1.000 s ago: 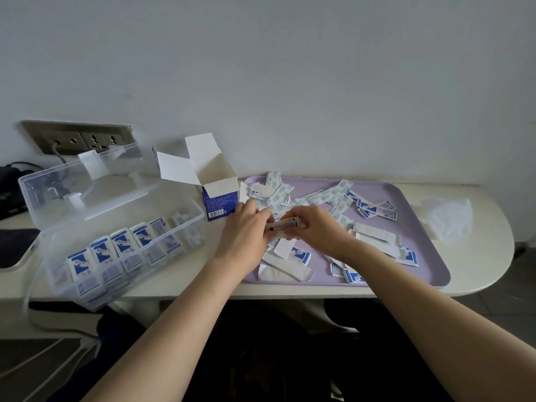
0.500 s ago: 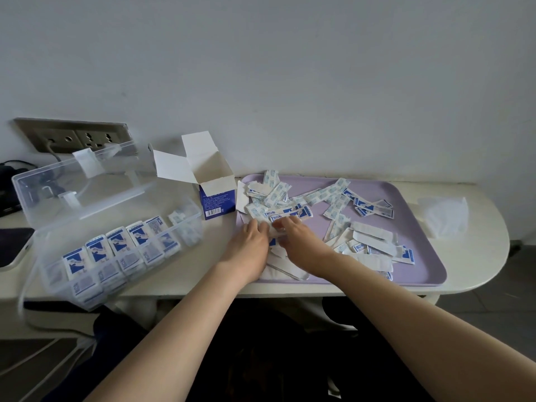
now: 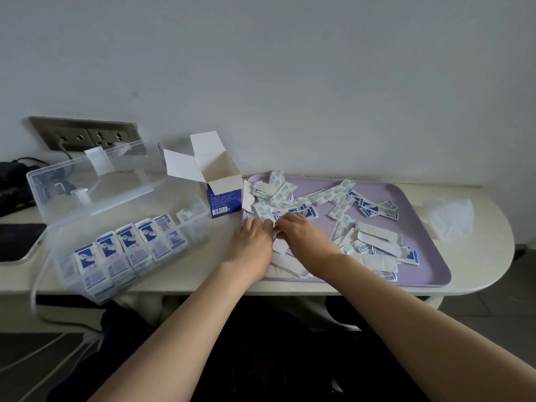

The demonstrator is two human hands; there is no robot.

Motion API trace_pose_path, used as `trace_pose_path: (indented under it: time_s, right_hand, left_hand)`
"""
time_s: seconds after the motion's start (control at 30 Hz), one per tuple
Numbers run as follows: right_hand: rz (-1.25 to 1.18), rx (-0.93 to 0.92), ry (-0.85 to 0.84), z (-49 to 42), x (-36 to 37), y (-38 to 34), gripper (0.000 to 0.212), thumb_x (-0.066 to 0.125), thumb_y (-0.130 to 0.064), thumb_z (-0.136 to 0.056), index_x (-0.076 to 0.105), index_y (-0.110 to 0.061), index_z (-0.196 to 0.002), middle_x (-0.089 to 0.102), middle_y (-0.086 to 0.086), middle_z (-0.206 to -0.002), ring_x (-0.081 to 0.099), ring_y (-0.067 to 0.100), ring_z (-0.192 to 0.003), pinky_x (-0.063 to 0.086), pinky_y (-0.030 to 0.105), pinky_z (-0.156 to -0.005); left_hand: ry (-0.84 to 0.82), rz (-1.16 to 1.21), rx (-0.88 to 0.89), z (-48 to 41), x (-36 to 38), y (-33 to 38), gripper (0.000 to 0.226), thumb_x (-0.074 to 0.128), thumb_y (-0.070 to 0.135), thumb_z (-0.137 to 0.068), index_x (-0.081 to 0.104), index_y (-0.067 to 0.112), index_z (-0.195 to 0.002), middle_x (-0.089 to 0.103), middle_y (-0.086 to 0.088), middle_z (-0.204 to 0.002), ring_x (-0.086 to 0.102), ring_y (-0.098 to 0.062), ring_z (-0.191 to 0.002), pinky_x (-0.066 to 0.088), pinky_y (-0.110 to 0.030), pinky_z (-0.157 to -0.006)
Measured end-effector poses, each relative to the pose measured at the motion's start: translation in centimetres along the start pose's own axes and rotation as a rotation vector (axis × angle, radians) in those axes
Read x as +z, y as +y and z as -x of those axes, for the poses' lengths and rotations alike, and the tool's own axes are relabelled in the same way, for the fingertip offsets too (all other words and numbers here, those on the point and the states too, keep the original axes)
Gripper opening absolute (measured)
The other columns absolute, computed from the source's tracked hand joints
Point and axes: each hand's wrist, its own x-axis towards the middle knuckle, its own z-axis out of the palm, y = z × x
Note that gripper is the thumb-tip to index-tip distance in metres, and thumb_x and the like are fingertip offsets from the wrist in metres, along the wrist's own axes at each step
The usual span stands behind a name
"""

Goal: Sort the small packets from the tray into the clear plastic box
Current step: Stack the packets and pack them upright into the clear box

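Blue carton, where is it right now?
In the head view the carton stands upright, flaps open, left of centre on the table, between the clear box and the tray's back left corner, beyond the left hand.

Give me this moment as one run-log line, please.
left hand: on packets | right hand: on packets | tray: many left | clear box: open, partly filled

1 tray [image 3: 420,204], 2 boxes [image 3: 116,198], roughly 40 packets [image 3: 377,208]
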Motion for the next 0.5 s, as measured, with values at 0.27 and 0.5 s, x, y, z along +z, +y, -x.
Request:
trace_pose_path:
  time_s: [0.27, 0.5]
  right_hand:
    - [-0.014, -0.006, -0.058, 1.1, -1.8, -2.1, 0.027, 0.04, 0.004, -0.091, 0.047, -0.01, -0.114, 0.054, 0.007, -0.11, 0.057, 0.026, -0.085, 0.048, 0.04, -0.072]
    - [-0.08, 0.004, -0.039, 1.9, -2.1, -3.3, 0.015, 0.045, -0.012, -0.097, 0.056, -0.01, -0.106, 0.063, 0.002, -0.092, 0.047, 0.012, -0.067, 0.041, 0.027, -0.062]
  left_hand:
    - [0.064, 0.165, -0.024, 2.2, -2.7, -0.8, 0.035, 0.041, 0.009, -0.095, 0.031, 0.011, -0.129, 0.06, -0.011, -0.111, 0.06, -0.029, -0.094, 0.037, -0.03, -0.067]
    - [0.033, 0.087, 0.027, 4.3, -4.4, -2.2, 0.024, 0.04, 0.009, -0.096, 0.038, 0.014, -0.119, 0.061, -0.009, -0.106, 0.056, -0.024, -0.08, 0.038, -0.03, -0.063]
